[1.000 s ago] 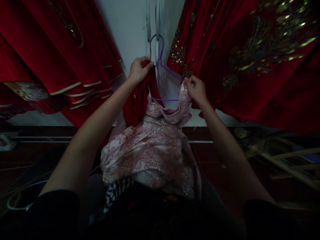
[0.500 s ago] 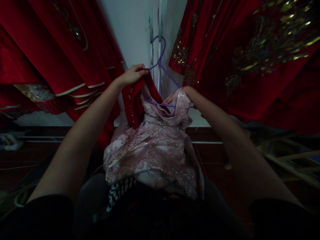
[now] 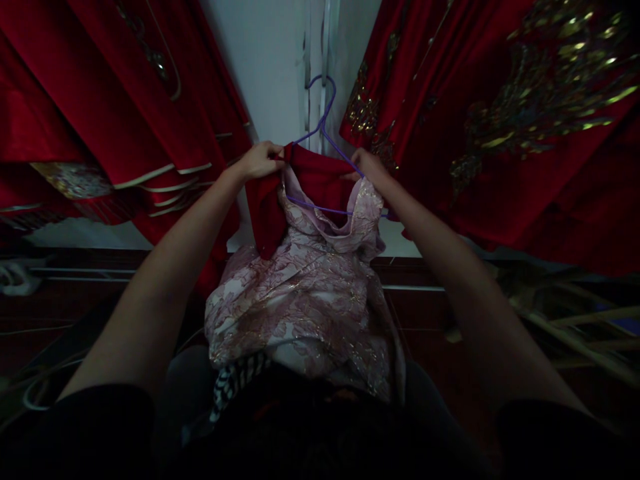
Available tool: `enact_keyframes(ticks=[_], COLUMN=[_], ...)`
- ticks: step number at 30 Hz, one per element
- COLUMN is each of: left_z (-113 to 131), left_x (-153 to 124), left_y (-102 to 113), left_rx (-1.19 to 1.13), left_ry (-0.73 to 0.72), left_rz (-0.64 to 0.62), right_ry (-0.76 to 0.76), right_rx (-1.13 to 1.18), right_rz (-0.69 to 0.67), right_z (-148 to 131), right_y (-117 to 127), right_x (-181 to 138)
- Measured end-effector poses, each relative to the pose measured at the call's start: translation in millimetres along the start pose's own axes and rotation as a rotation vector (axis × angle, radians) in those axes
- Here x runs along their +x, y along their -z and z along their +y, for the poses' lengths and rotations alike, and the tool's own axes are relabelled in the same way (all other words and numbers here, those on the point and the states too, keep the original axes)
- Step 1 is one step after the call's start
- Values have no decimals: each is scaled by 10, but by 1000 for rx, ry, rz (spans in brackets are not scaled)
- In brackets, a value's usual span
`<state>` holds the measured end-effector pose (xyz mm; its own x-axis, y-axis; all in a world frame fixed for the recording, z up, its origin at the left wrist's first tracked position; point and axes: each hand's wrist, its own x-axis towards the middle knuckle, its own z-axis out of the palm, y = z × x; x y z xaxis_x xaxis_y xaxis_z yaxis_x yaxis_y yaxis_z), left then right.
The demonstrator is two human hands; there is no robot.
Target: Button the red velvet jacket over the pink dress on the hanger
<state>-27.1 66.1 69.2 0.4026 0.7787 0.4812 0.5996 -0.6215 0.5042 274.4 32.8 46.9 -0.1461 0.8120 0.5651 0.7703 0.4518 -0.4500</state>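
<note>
A purple hanger [image 3: 327,123] carries a pale pink brocade dress [image 3: 310,287] with metallic thread, its neckline facing up. Behind that neckline a red garment [image 3: 320,170] is stretched across the hanger, and part of it hangs over the dress's left shoulder. My left hand [image 3: 263,160] pinches the red cloth at the left arm of the hanger. At the right arm, my right hand [image 3: 369,165] is closed on the other end of the red cloth, beside the hanger and the dress's right shoulder. Some of its fingers are hidden.
Long red garments with trim [image 3: 175,133] hang at left, and red garments with gold sequins [image 3: 530,113] hang at right. A pale wall with metal uprights [image 3: 325,40] stands behind. Wooden slats [image 3: 575,327] lie low at right. The scene is dim.
My right hand has come up from behind the dress's neckline to the hanger's right arm. The red cloth now spans the hanger. My left hand has shifted slightly down.
</note>
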Motion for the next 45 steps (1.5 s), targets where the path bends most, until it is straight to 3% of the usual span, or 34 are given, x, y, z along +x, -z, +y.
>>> enact_keyframes(ticks=[3, 6, 11, 15, 20, 24, 27, 32, 34, 39, 41, 45], left_z=[-94, -135, -108, -64, -20, 42, 92, 95, 73, 87, 163, 403], left_x=[-108, -193, -301, -403, -475, -516, -539, -537, -546, -677, -753, -865], left_y=[-73, -156, -245, -342, -506, -660, -783, -816, -751, -679, -772, -1072], left_rx=[37, 92, 238, 283, 275, 250, 232, 198, 187, 126, 48, -99], left_ry=[-36, -100, -264, -300, -275, -242, -211, -186, -208, -166, -128, -161], left_rz=[89, 141, 153, 220, 345, 447, 522, 604, 612, 702, 657, 404], right_ry=[-80, -60, -162, -227, -108, -83, -120, -45, -7, 29, 43, 52], right_rx=[-63, -112, -377, -550, -306, -73, 39, 192, 245, 349, 391, 477], right_rz=[190, 308, 302, 250, 109, 247, 349, 268, 234, 236, 217, 202], right_z=[63, 99, 144, 137, 182, 181, 28, -366, -430, -343, -330, -420], right_y=[157, 396, 741, 780, 568, 239, -148, -733, -784, -645, -645, -766], right_x=[49, -76, -449, -713, -894, -798, -652, -551, -573, -679, -704, -704])
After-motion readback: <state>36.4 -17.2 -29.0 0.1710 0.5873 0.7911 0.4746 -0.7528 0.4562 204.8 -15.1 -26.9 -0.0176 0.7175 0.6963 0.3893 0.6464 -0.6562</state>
